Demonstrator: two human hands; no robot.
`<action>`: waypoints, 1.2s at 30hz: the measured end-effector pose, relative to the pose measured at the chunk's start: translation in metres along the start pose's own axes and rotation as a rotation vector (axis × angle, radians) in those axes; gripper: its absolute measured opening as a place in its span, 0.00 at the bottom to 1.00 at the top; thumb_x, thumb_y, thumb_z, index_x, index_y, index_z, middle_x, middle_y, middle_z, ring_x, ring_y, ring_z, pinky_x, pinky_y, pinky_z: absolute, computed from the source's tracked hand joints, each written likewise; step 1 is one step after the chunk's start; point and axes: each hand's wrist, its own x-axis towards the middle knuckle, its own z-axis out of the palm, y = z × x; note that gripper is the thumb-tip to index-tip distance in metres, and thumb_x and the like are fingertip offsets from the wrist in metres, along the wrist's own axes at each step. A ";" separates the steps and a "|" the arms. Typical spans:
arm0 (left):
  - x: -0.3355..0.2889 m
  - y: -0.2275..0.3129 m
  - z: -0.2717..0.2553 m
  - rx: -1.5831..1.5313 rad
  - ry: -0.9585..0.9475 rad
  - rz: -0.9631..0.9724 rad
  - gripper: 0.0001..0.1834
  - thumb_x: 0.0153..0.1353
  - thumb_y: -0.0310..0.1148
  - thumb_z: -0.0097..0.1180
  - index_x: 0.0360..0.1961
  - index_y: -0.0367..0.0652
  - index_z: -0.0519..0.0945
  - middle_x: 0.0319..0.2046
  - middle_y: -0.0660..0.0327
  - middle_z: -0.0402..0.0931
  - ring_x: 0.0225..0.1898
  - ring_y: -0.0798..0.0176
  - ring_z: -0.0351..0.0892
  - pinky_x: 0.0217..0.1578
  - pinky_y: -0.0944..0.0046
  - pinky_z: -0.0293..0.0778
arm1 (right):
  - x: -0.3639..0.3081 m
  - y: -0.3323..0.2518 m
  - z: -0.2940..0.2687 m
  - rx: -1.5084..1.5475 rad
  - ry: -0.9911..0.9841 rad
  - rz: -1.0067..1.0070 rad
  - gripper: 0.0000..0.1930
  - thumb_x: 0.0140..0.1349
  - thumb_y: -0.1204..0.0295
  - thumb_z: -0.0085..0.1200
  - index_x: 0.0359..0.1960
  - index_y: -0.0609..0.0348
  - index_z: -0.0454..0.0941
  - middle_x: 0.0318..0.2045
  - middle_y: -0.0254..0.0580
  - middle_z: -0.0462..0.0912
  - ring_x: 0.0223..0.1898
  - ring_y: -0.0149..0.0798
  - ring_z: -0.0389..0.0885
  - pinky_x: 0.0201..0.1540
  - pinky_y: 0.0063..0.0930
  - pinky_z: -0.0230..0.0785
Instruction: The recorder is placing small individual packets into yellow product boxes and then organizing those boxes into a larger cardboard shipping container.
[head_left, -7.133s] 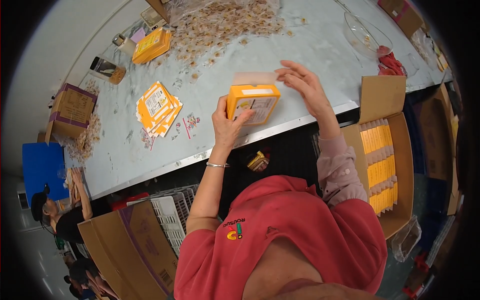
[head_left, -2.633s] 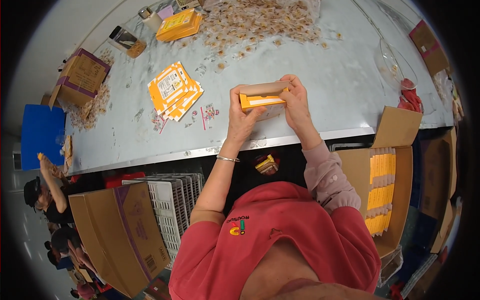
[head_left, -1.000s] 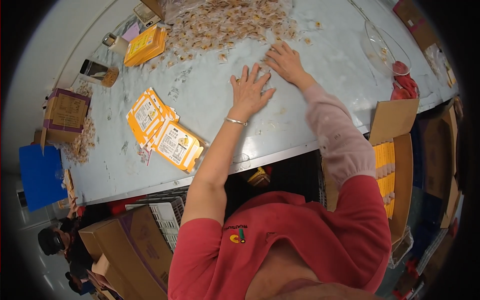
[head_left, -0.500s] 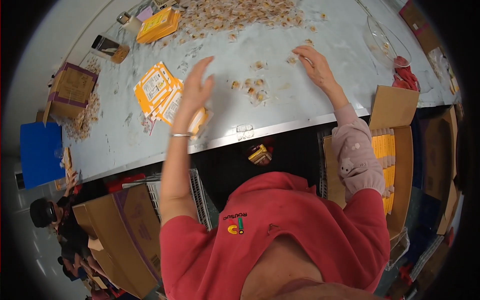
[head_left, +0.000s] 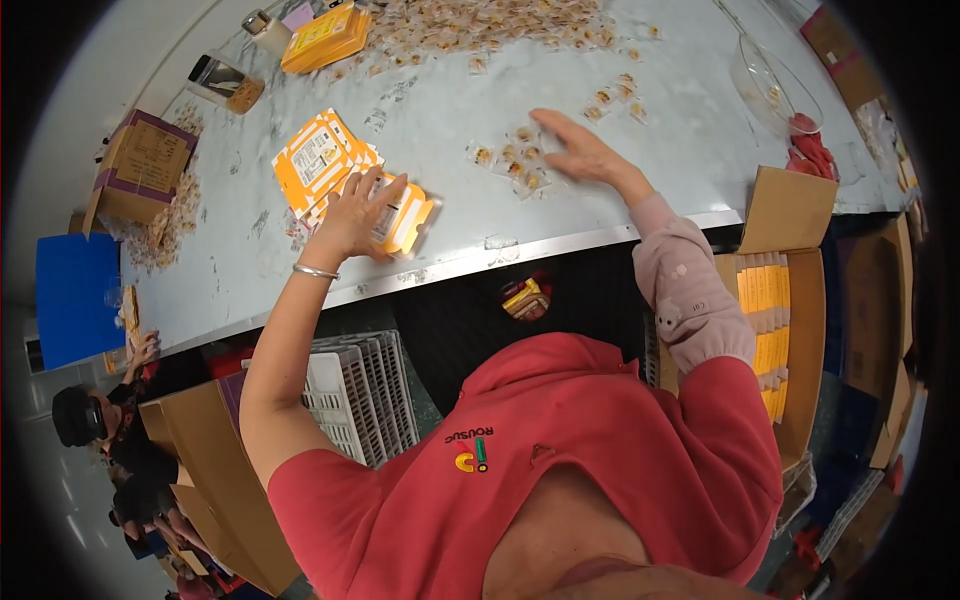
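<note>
My left hand (head_left: 352,215) lies on the flat yellow-and-white cartons, its fingers spread over the nearest carton (head_left: 408,222). Another flattened carton (head_left: 315,158) in the same loose pile shows beyond my fingertips. My right hand (head_left: 580,148) hovers at the right side of a small group of clear-wrapped packets (head_left: 520,160), fingers apart and nothing seen in them. Farther right and back lies a second group of the same packets (head_left: 616,97).
A heap of wrapped packets (head_left: 480,25) covers the table's far side. A stack of yellow packs (head_left: 325,40), a jar (head_left: 225,85) and an opened cardboard box (head_left: 148,165) stand at left. To my right, a carton box (head_left: 800,300) holds rows of yellow packs. A co-worker (head_left: 90,420) is at far left.
My left hand has come down and left onto the flat cartons. My right hand has moved left and nearer, beside the middle packets. More packets now lie in the right-hand group.
</note>
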 end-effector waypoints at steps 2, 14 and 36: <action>0.002 0.002 -0.001 -0.014 0.011 -0.012 0.68 0.16 0.44 0.77 0.65 0.68 0.52 0.65 0.56 0.48 0.67 0.44 0.42 0.55 0.33 0.58 | -0.010 -0.001 -0.017 0.118 0.220 0.192 0.25 0.52 0.72 0.56 0.55 0.58 0.68 0.55 0.48 0.69 0.55 0.46 0.69 0.57 0.34 0.63; 0.005 0.002 0.019 -0.124 0.114 0.062 0.68 0.13 0.49 0.75 0.65 0.62 0.55 0.61 0.51 0.55 0.63 0.40 0.49 0.52 0.39 0.66 | -0.015 -0.012 0.023 -0.077 0.415 0.116 0.18 0.53 0.76 0.54 0.47 0.58 0.73 0.46 0.46 0.76 0.47 0.45 0.74 0.49 0.33 0.66; 0.028 0.026 0.023 -0.214 0.196 -0.114 0.61 0.24 0.50 0.70 0.64 0.48 0.56 0.51 0.47 0.62 0.50 0.42 0.62 0.51 0.50 0.67 | -0.037 0.061 -0.050 0.025 0.500 0.338 0.26 0.54 0.63 0.55 0.55 0.57 0.69 0.54 0.51 0.70 0.56 0.57 0.66 0.58 0.37 0.60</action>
